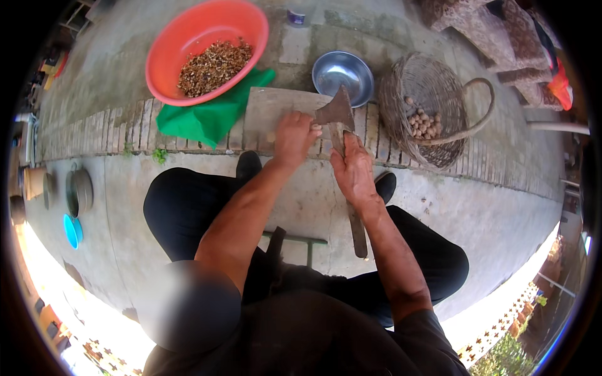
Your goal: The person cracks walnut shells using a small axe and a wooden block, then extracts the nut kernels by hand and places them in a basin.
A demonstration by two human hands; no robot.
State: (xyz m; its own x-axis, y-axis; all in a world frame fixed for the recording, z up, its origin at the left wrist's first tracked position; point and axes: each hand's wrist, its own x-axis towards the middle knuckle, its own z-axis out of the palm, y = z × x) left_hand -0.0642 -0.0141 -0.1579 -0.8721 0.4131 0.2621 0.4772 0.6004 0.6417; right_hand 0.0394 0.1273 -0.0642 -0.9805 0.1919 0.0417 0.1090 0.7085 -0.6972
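My right hand (353,171) grips the wooden handle (358,235) of a hatchet, just below its head. The rusty hatchet head (335,112) is above a flat board (277,101), its broad blade pointing away from me. At the left side of the head, my left hand (294,137) has its fingers drawn together around a small pale nut (317,127), mostly covered by the fingers. Beyond the board stands a shiny metal basin (343,73). To its right, a wicker basket (400,103) tilts towards me, with several walnuts (424,124) inside.
A large orange-red plastic basin (162,70) holds a heap of broken shell pieces (214,66). Under its edge lies green cloth (216,120). A brick edging (122,124) crosses the concrete floor. At left are a metal pot (83,191) and a blue bowl (73,231).
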